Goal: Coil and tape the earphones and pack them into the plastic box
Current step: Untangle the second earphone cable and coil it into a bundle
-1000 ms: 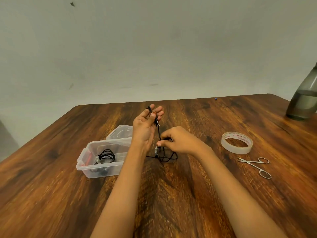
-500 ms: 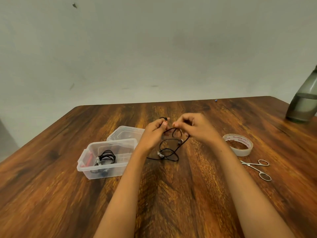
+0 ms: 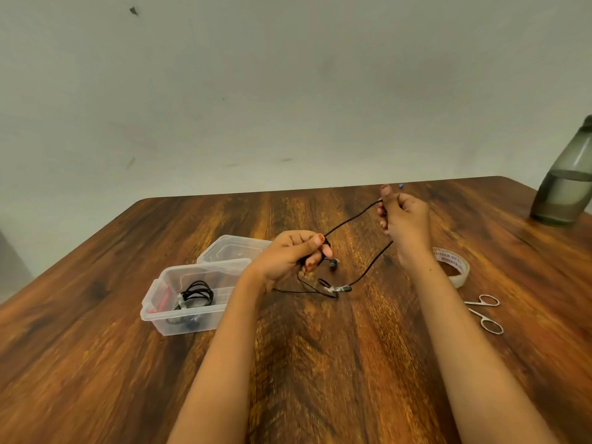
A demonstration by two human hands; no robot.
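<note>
A black earphone cable (image 3: 349, 219) stretches between my two hands above the table. My left hand (image 3: 293, 253) pinches one end, with an earbud (image 3: 333, 263) hanging just below its fingers. My right hand (image 3: 405, 222) is raised further back and pinches the cable where it bends. From there the cable drops to the table, where a taped section (image 3: 338, 288) lies. The clear plastic box (image 3: 179, 318) stands to the left and holds a coiled black earphone (image 3: 197, 293). The tape roll (image 3: 455, 267) lies behind my right forearm.
The box's clear lid (image 3: 230, 249) lies behind the box. Small silver scissors (image 3: 485, 312) lie at the right, near the tape. A grey water bottle (image 3: 567, 184) stands at the far right corner. The wooden table (image 3: 320, 363) ends at a wall.
My hands have moved apart: the right hand rose and went back to the right, pulling the cable out straight. The loose loops that lay on the table have opened up.
</note>
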